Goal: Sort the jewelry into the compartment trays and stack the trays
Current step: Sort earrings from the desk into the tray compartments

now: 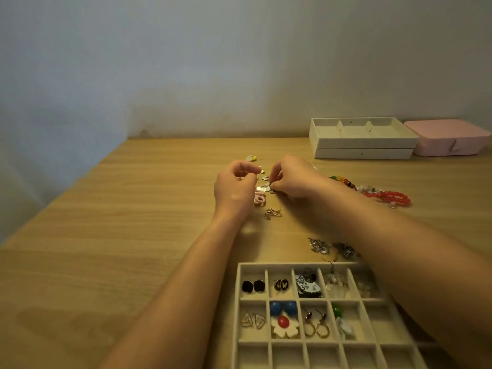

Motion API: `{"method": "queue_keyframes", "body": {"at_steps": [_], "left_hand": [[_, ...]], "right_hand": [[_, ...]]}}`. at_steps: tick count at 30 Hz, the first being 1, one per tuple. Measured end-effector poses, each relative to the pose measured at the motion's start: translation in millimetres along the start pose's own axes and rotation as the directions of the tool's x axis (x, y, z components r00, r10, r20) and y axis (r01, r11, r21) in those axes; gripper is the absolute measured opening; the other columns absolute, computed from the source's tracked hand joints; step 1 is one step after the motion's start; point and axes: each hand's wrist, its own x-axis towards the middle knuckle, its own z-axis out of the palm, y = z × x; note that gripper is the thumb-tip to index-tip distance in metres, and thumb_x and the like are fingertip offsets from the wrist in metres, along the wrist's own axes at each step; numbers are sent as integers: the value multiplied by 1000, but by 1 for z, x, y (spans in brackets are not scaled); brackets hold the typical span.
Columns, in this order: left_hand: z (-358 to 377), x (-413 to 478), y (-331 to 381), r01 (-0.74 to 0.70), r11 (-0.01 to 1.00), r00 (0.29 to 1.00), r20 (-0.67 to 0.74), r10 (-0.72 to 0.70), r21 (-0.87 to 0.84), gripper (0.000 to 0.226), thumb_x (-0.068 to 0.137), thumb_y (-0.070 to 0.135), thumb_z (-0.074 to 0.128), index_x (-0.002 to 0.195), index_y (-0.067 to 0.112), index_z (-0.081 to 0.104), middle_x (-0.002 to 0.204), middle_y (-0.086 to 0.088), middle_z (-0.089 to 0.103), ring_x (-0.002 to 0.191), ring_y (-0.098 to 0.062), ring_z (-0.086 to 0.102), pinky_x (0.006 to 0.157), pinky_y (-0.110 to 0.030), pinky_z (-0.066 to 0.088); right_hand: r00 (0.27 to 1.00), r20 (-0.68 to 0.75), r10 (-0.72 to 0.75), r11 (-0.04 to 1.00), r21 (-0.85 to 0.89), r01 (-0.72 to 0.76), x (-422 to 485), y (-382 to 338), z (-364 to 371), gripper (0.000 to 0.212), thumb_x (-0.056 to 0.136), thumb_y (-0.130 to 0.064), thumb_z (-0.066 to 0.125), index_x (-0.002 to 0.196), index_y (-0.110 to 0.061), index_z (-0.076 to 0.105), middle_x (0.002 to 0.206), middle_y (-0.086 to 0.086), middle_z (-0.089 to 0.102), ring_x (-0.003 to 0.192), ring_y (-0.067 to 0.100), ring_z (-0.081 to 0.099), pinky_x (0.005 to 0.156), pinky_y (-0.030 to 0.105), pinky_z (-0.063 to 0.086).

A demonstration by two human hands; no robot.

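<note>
I have both hands out over the table [119, 235], meeting at the loose jewelry [262, 188], which lies at 12 o'clock from the compartment tray [240, 298] nearest me. My right hand [295, 179] is narrowed, its fingertips pinching a small silver piece [272, 185] at the pile's edge. My left hand [235, 187] has its fingers curled in close; I cannot tell whether they hold anything. A pink chain earring [259, 199] lies just beside it, at the pile's 6 o'clock. Bead bracelets [391, 197] lie at 3 o'clock from my right hand. The near tray holds earring pairs in its two far rows. At 2 o'clock, two stacked trays [362, 141] sit just beside a pink box [450, 141].
</note>
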Motion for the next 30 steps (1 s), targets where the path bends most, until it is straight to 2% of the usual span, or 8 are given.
{"method": "queue_keyframes", "body": {"at_steps": [6, 10, 12, 14, 18, 20, 24, 30], "left_hand": [[-6, -8, -1, 6, 1000, 1000, 14, -6, -3, 29, 87, 0, 57, 82, 26, 68, 87, 4, 71, 86, -17, 69, 80, -37, 57], [-9, -14, 12, -46, 998, 998, 43, 45, 37, 19, 96, 7, 58, 94, 24, 68, 95, 3, 71, 89, -12, 68, 78, -32, 59], [-8, -20, 21, -56, 997, 993, 103, 50, 53, 17, 95, 7, 60, 103, 19, 68, 100, 2, 71, 87, -11, 67, 69, -23, 58], [-6, -28, 29, -51, 998, 981, 190, 40, 49, 20, 92, 8, 65, 110, 18, 66, 104, 1, 71, 92, -13, 68, 72, -26, 58], [-6, -48, 46, 57, 994, 937, 349, -23, -89, 33, 88, 10, 72, 119, 14, 60, 109, -7, 71, 96, -20, 69, 70, -26, 55], [-7, -62, 56, 158, 969, 914, 400, -71, -190, 33, 90, 11, 73, 120, 11, 58, 110, -15, 72, 96, -26, 72, 78, -36, 58], [-7, -89, 73, 202, 940, 918, 389, -82, -277, 27, 91, 10, 71, 115, 3, 60, 105, -21, 72, 82, -24, 72, 75, -33, 60], [-7, -115, 88, 218, 923, 910, 409, -73, -318, 26, 95, 10, 66, 117, -2, 63, 100, -19, 74, 80, -21, 71, 81, -35, 60]], "right_hand": [[994, -108, 15, 990, 138, 0, -14, -1, -8, 11, 92, -10, 68, 93, -21, 72, 88, -5, 67, 85, 15, 64, 69, 29, 53], [987, -159, 9, 950, 308, 41, -33, -3, -23, 12, 89, -8, 72, 90, -19, 71, 85, 1, 71, 78, 16, 69, 66, 30, 60], [990, -144, 3, 922, 383, 53, -45, -6, -33, 9, 90, -8, 72, 94, -16, 70, 87, 3, 72, 75, 13, 70, 59, 25, 58], [991, -131, -9, 897, 436, 66, -59, -8, -42, 9, 91, -8, 71, 99, -13, 69, 89, 4, 72, 74, 12, 70, 60, 25, 60], [997, -64, -39, 866, 497, 65, -86, -11, -54, 8, 94, -11, 67, 101, -12, 67, 93, 7, 71, 74, 15, 69, 68, 30, 61], [999, -28, -41, 850, 524, 50, -101, -10, -61, 6, 96, -11, 63, 100, -13, 67, 91, 7, 70, 74, 17, 69, 68, 31, 61], [999, 3, -34, 807, 590, 26, -135, -8, -76, 5, 97, -9, 59, 98, -11, 63, 84, 8, 67, 66, 16, 62, 61, 28, 55], [997, 49, -52, 700, 714, 2, -174, -2, -92, 13, 99, -9, 62, 111, -3, 64, 89, 14, 71, 71, 20, 66, 69, 32, 61]]}}
